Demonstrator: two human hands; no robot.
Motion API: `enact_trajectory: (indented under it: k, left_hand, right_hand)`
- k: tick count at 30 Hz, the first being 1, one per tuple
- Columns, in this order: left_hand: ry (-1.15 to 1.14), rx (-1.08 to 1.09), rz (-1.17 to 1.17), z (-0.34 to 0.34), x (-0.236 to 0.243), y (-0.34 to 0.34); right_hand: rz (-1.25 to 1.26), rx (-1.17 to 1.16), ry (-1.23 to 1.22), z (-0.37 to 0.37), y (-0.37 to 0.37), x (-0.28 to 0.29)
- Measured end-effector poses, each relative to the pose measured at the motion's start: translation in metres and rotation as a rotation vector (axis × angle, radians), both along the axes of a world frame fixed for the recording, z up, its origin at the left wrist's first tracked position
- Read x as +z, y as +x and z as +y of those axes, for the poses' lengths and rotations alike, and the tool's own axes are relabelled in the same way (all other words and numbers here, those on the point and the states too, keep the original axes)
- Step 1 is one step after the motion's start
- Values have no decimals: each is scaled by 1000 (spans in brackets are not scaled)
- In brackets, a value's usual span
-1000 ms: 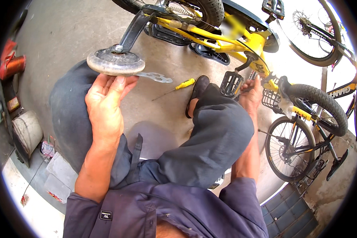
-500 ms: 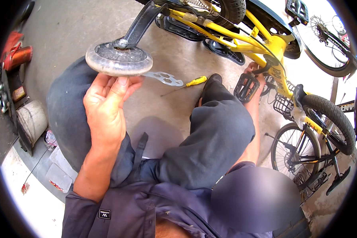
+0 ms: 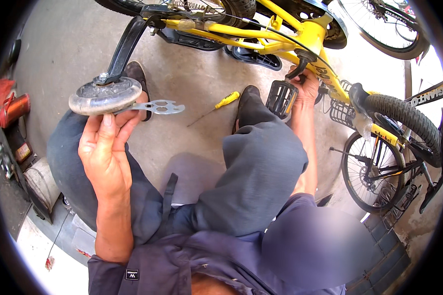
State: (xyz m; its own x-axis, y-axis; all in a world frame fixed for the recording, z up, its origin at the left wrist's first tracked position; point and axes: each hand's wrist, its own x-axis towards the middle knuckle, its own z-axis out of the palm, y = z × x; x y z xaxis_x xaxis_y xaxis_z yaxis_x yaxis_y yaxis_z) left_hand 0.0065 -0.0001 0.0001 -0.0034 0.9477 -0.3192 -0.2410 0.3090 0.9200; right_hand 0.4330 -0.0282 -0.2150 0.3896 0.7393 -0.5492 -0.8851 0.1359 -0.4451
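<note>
My left hand point(image 3: 106, 157) is closed just beneath the small training wheel point(image 3: 106, 93), its thumb against the pale tyre's underside. From beside its fingers sticks out a flat silver multi-hole spanner point(image 3: 165, 106); the near end is hidden by wheel and fingers. A black bracket point(image 3: 125, 49) joins this wheel to a tipped-over yellow bicycle point(image 3: 312, 37). On the other side, my right hand point(image 3: 307, 88) has its fingers curled round the crank arm point(image 3: 295, 71), next to the black pedal point(image 3: 281, 98); some fingertips are hidden.
A yellow-handled screwdriver point(image 3: 226, 100) lies on the concrete floor between my shoes. More bicycles point(image 3: 374, 172) stand at the right. A red can-like object point(image 3: 15, 110) and a white bucket point(image 3: 40, 182) are at the left.
The wheel, spanner and bicycle appear farther left in view. More of the spanner shows, now lying nearly level. My right hand shows more fully beside the pedal.
</note>
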Motion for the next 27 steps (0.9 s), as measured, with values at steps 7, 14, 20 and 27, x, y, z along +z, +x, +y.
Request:
enact_trajectory:
  k: [7, 14, 20, 27]
  left_hand:
    - [-36, -2, 12, 17, -5, 2]
    - [-24, -26, -3, 31, -11, 1]
    - [-7, -7, 48, 35, -18, 1]
    - [-13, 20, 82, 36, -18, 5]
  right_hand:
    - [48, 102, -41, -7, 9, 5]
    - [-21, 165, -79, -16, 12, 28]
    - [-80, 244, -357, -17, 16, 40]
    - [-3, 339, -693, 1, -57, 26]
